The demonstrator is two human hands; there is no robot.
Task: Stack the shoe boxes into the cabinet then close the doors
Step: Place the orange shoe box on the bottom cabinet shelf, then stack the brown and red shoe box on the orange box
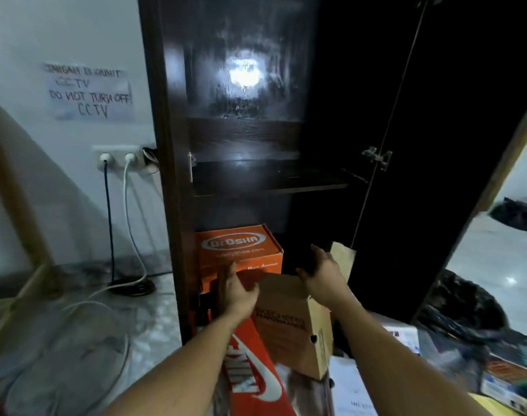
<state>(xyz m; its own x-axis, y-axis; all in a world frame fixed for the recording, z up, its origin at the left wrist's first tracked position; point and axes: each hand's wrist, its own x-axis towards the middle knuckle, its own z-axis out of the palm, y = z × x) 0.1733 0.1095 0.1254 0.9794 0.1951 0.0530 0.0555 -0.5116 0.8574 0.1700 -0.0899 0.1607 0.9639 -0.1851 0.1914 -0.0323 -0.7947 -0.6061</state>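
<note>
An orange shoe box (241,250) stands on the bottom level of the dark cabinet (172,145), at its left side. In front of it a brown cardboard shoe box (289,319) sits tilted, partly inside the cabinet opening. My left hand (235,291) reaches beside the brown box's left top corner, fingers loosely spread, close to the orange box. My right hand (322,274) hovers over the brown box's far right top edge, fingers relaxed. Whether either hand touches the box is unclear. A red shoe box with a white logo (253,373) lies on the floor below.
The right cabinet door (436,145) stands open. An empty shelf (271,178) sits above the orange box. Cables (130,283) run from a wall socket (118,159) at the left. More boxes and papers (496,370) and a black bag (466,301) clutter the floor at the right.
</note>
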